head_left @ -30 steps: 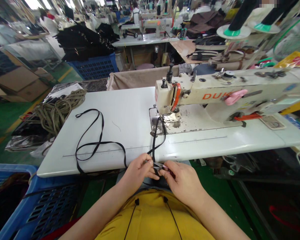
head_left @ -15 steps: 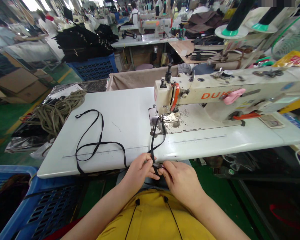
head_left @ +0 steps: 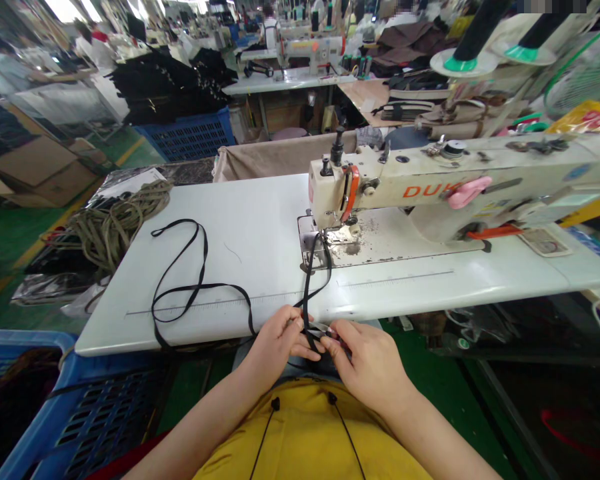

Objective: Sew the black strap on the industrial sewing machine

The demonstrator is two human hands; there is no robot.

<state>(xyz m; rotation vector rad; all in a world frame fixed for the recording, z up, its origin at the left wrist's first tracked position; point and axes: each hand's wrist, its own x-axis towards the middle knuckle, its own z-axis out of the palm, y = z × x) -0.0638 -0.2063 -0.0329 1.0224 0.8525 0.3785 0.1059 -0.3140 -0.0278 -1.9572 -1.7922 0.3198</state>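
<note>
At the table's front edge my left hand (head_left: 283,337) is closed on a narrow black strap (head_left: 306,293). This strap runs up to the needle area of the sewing machine (head_left: 380,190), where it loops beneath the presser foot. Close beside it, my right hand (head_left: 363,353) is closed around small metal thread snips (head_left: 321,327), mostly hidden by the fingers. Their blades point left, at the strap between the two hands. More black strap (head_left: 200,287) lies in loose curves on the left of the white table (head_left: 260,220) and hangs over its front edge.
A bundle of olive cords (head_left: 115,220) lies at the table's left end. Below it stands a blue crate (head_left: 55,400). Behind the table are a beige cloth-lined bin (head_left: 280,155) and a blue basket (head_left: 190,133) heaped with black pieces. Thread cones (head_left: 465,50) rise at the right.
My right hand has shifted slightly right, and more of the metal blades shows between the hands. My left hand stays in nearly the same place with the strap.
</note>
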